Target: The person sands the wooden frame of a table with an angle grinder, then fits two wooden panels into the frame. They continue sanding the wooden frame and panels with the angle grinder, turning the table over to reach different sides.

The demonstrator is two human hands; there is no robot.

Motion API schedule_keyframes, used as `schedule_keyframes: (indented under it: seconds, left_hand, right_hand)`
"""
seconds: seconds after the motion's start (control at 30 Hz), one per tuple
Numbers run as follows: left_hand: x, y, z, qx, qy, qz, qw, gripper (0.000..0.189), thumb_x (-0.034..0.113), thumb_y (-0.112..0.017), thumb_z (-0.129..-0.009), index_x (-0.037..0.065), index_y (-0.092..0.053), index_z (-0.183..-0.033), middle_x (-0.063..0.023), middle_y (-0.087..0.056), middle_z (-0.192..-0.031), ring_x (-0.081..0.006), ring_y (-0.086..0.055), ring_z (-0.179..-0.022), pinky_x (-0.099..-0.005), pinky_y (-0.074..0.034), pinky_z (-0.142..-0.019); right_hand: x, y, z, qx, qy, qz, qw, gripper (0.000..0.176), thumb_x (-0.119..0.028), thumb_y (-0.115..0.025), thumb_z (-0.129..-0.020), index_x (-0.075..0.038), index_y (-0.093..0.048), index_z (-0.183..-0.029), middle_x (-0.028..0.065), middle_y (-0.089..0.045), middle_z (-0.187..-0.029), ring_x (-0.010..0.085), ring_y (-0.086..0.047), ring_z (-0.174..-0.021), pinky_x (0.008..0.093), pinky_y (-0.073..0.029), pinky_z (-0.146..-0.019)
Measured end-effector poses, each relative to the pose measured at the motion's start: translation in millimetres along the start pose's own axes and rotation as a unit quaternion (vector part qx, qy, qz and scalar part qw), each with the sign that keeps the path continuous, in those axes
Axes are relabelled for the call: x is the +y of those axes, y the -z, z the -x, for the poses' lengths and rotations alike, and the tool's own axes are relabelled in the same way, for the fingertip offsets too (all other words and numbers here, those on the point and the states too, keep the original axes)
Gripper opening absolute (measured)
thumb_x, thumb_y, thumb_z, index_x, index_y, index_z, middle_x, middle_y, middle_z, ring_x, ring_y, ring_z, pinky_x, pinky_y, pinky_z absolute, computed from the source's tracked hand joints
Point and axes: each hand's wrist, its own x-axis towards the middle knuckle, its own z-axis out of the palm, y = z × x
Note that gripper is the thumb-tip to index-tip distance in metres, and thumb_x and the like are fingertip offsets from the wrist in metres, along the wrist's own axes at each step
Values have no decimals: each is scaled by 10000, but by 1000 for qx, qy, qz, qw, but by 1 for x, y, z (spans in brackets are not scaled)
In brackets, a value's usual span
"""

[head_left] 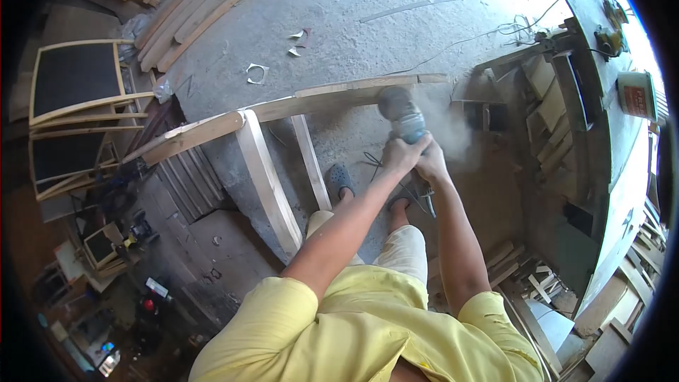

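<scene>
Both of my hands are wrapped round an angle grinder [408, 122]. My left hand [402, 156] grips it from the left, and my right hand [430, 163] is closed right beside it, partly covering the handle. The round head of the grinder is against or very close to the right part of a long wooden beam [318, 100]; exact contact cannot be told. Pale dust [453, 131] hangs in the air to the right of the grinder. A cord loops below my hands.
Two wooden legs, including a thick one [269, 184], run from the beam towards me. A workbench [601, 99] with a white bucket [636, 95] stands at right. Stacked planks [205, 10] lie upper left, near framed dark panels [74, 79]. Paper scraps [257, 73] litter the concrete floor.
</scene>
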Motion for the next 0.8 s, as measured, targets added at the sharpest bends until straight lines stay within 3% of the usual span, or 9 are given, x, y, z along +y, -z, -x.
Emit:
schedule_keyframes:
  seconds: [0.1, 0.23, 0.3, 0.37, 0.43, 0.47, 0.57, 0.67, 0.8]
  left_hand:
    - [8, -6, 0, -42, -15, -53, 998, 866, 719, -673, -697, -90, -662, -1006, -304, -694, -934, -416, -689, -951, -462, -528, -873]
    - [-23, 18, 2, -68, 15, -57, 996, 848, 729, -662, -709, -59, -673, -1023, -306, -688, -980, -395, -692, -965, -426, -543, -852]
    - [-61, 11, -1, 46, -24, 73, 996, 865, 753, -640, -716, -55, -683, -1023, -304, -691, -970, -392, -694, -962, -422, -544, -844]
    - [-48, 10, 3, 75, -26, 79, 994, 838, 724, -672, -717, -54, -683, -1030, -285, -698, -965, -401, -692, -957, -431, -541, -848]
    - [-26, 2, 0, -34, -21, 0, 999, 838, 712, -681, -716, -64, -681, -1030, -283, -699, -960, -409, -689, -957, -432, -540, -853]
    - [-17, -9, -3, -25, -36, -45, 998, 847, 729, -662, -714, -63, -689, -1014, -289, -697, -958, -421, -686, -955, -438, -538, -850]
    - [-10, -21, 3, 10, -76, -70, 995, 862, 752, -635, -714, -63, -703, -989, -301, -694, -955, -421, -689, -948, -446, -538, -836]
    - [-31, 12, 14, -25, -5, -46, 999, 816, 724, -666, -717, -44, -715, -986, -279, -703, -965, -404, -692, -957, -440, -538, -837]
    - [-89, 63, 12, 52, 44, 55, 996, 818, 727, -674, -723, -45, -719, -989, -261, -712, -988, -365, -693, -1000, -409, -529, -853]
  right_hand:
    - [4, 8, 5, 19, -31, -33, 999, 611, -410, -790, -703, 5, -610, -1114, 209, -706, -1036, 280, -684, -996, 391, -511, -872]
    - [-15, -19, 16, -12, -21, 39, 999, 649, -435, -769, -705, 4, -593, -1149, 274, -679, -1071, 393, -653, -1082, 439, -502, -901]
    - [-22, -28, 17, -52, -30, 41, 997, 659, -433, -774, -698, 0, -589, -1159, 275, -678, -1079, 400, -650, -1082, 451, -499, -903]
    - [-26, -23, 19, -49, -24, 46, 997, 639, -428, -773, -707, -8, -590, -1152, 260, -684, -1070, 396, -655, -1071, 440, -500, -899]
    - [-24, -4, 21, 6, -25, 18, 1000, 609, -406, -777, -717, -8, -595, -1139, 231, -695, -1053, 356, -674, -1042, 419, -505, -890]
    - [-11, 1, 17, 11, -32, -29, 999, 607, -393, -791, -711, -2, -596, -1134, 198, -704, -1037, 300, -685, -1016, 392, -511, -873]
    - [-1, 5, 19, 30, -51, -53, 997, 624, -386, -802, -703, 4, -594, -1144, 175, -710, -1024, 261, -687, -990, 378, -516, -861]
    - [-12, -22, 32, -2, -48, -13, 999, 654, -428, -783, -705, -21, -577, -1174, 220, -700, -1032, 347, -684, -1013, 420, -517, -873]
    - [-33, -77, 28, -98, -28, 85, 991, 641, -431, -743, -711, -77, -547, -1208, 272, -679, -1049, 455, -636, -1032, 510, -504, -892]
